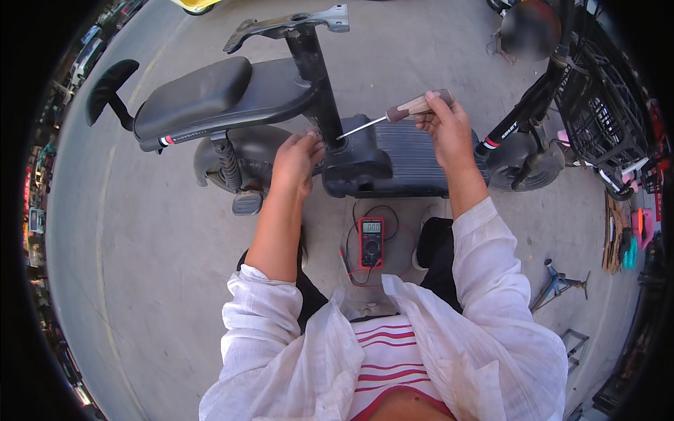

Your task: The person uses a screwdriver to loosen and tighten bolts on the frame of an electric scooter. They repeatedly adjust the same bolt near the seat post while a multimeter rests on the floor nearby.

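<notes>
A black electric scooter (pixel 186 88) stands sideways in front of me. My right hand (pixel 444 130) is wrapped round a screwdriver (pixel 421 105) with a brown and beige handle, its metal shaft slanting down-left to the base of the black seat post (pixel 316 84). My left hand (pixel 298 156) is just left of that base, fingers curled; what they grip, if anything, is hidden. A grey metal bracket (pixel 326 19) tops the post. The ridged footboard (pixel 425 154) lies right of it. Below the scooter, between my feet, a red multimeter (pixel 371 242) lies with its leads on the ground.
A wire basket (pixel 597 112) and a front wheel (pixel 523 165) are at the right. Wooden strips (pixel 614 231), a blue-and-black metal stand (pixel 558 284) and a small metal frame (pixel 576 347) lie on the right ground. A grey road with parked vehicles curves along the left edge.
</notes>
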`<state>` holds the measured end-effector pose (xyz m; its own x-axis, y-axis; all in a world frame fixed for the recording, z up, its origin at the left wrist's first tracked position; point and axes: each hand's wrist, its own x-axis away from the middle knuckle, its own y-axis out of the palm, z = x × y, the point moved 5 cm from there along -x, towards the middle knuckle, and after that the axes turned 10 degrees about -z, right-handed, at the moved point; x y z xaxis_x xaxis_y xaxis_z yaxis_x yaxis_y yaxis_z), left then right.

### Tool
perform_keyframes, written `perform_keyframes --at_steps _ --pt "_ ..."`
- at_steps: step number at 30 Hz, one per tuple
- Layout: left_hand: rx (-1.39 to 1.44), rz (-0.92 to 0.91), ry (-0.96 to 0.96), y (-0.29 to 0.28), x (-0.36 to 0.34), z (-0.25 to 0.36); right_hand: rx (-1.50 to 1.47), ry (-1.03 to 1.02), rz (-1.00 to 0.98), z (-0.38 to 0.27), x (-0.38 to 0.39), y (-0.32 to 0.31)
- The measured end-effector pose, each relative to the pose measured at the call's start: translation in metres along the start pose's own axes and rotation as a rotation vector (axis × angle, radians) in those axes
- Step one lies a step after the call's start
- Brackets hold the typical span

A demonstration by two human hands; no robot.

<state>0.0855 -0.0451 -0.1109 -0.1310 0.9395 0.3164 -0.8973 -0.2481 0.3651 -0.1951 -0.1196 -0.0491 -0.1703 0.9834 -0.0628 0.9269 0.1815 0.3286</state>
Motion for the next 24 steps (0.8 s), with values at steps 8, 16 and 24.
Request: perform_keyframes --at_steps 8,16,24 --pt "-0.11 -0.046 -0.002 0.013 0.001 -0.012 0.508 -0.037 -0.178 0.02 0.02 0.017" --pt "-0.932 -0.29 -0.067 0.008 -0.012 -0.043 0.734 -0.016 -0.319 0.032 0.032 0.043" --pt "-1.212 -0.443 0.089 0.023 -0.006 -0.061 0.89 -0.081 -0.432 0.051 0.04 0.058"
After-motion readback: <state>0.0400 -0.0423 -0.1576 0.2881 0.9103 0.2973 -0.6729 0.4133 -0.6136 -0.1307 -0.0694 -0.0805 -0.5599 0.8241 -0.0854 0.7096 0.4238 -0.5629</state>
